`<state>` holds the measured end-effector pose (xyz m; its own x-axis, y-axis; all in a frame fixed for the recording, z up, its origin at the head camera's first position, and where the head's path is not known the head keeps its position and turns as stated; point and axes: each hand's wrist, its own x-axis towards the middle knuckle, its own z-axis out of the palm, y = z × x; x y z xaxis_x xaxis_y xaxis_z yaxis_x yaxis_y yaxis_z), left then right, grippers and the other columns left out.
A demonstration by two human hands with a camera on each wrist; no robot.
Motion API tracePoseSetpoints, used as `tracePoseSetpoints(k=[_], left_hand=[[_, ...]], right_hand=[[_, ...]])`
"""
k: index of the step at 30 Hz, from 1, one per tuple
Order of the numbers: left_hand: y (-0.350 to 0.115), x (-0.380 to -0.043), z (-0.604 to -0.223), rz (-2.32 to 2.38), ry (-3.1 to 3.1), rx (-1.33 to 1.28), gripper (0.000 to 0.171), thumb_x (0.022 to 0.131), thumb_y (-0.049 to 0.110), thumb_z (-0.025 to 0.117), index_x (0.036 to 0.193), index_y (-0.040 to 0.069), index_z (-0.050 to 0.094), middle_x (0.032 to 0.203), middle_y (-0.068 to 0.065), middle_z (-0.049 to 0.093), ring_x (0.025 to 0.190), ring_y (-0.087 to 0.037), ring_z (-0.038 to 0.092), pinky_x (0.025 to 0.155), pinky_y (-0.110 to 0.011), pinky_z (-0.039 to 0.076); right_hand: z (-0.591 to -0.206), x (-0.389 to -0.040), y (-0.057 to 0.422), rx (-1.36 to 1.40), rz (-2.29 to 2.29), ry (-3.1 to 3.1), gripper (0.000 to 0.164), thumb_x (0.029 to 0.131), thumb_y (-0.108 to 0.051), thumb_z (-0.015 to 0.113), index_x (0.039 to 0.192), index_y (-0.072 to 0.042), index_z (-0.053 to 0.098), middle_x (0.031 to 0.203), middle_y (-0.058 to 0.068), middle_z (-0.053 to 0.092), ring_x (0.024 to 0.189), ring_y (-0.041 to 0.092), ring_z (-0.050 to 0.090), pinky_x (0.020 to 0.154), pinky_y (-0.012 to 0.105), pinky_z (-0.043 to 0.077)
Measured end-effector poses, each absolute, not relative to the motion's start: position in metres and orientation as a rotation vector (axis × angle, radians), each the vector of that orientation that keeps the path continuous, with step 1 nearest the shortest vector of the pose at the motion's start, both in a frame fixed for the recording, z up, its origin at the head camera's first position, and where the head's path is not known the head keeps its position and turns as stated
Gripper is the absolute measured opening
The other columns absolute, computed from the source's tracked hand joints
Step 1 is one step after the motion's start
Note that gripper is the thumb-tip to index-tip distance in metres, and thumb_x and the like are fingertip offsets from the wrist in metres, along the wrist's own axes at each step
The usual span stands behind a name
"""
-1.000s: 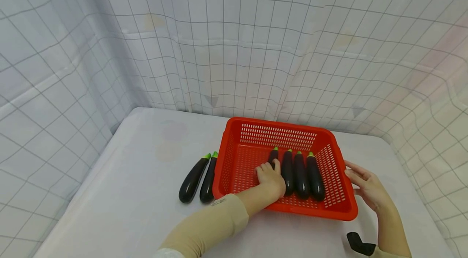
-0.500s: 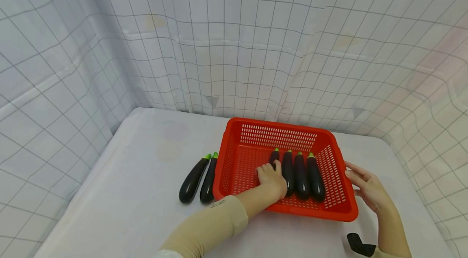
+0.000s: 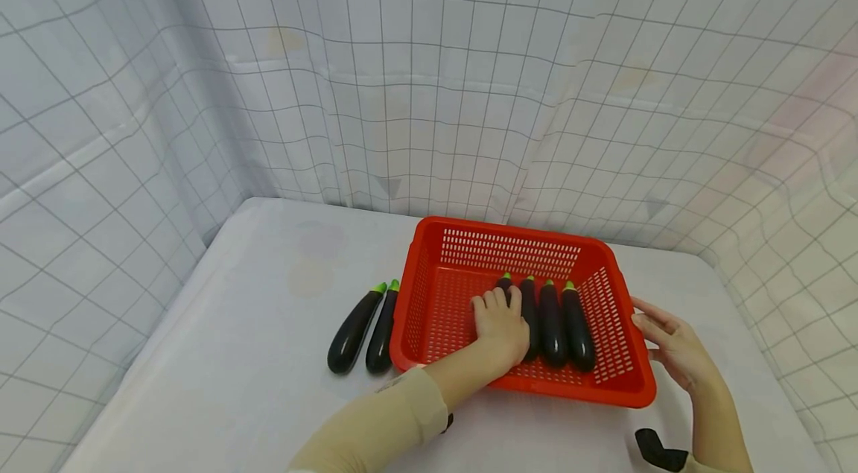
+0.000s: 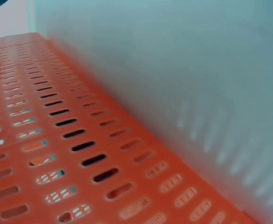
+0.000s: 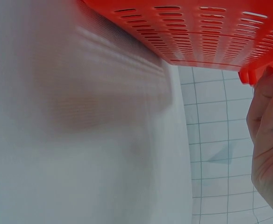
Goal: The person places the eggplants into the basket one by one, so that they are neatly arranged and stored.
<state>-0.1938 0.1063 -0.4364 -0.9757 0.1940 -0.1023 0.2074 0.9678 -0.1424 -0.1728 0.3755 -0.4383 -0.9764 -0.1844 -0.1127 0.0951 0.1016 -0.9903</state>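
The red plastic basket [image 3: 482, 223] stands on the white table, with several eggplants lying side by side in its right half. My left hand [image 3: 501, 328] reaches over the front rim and rests on the leftmost eggplant [image 3: 505, 281] in it, fingers slightly spread. It hides most of that eggplant and part of its neighbour [image 3: 529, 302]. My right hand [image 3: 677, 350] touches the basket's right side from outside. In the right wrist view, its relaxed, bent fingers [image 5: 265, 109] are at the basket's edge. The left wrist view shows only the slotted basket wall [image 4: 94, 135].
Two more eggplants [image 3: 355, 329] lie on the table [image 3: 268, 294] just left of the basket. White cloth with a grid pattern [image 3: 462, 86] hangs behind and on both sides. A black strap [image 3: 660, 451] sits by my right forearm.
My left hand has loosened over the leftmost eggplant, and its fingers are more spread. Its forearm has shifted slightly. The right hand and the basket stay nearly in place.
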Motion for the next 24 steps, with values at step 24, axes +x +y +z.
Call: tracePoseSetpoints(k=[24], left_hand=[[0.040, -0.170, -0.406, 0.193, 3.153, 0.453, 0.054, 0.089, 0.040, 0.046, 0.137, 0.017, 0.035, 0.125, -0.007, 0.044, 0.114, -0.026, 0.037, 0.099, -0.047, 0.026]], right_hand=[[-0.440, -0.173, 0.377, -0.102, -1.975, 2.168, 0.040, 0.097, -0.013, 0.041, 0.137, -0.018, 0.042, 0.098, -0.008, 0.063, 0.084, 0.009, 0.061, 0.067, 0.030, 0.052]])
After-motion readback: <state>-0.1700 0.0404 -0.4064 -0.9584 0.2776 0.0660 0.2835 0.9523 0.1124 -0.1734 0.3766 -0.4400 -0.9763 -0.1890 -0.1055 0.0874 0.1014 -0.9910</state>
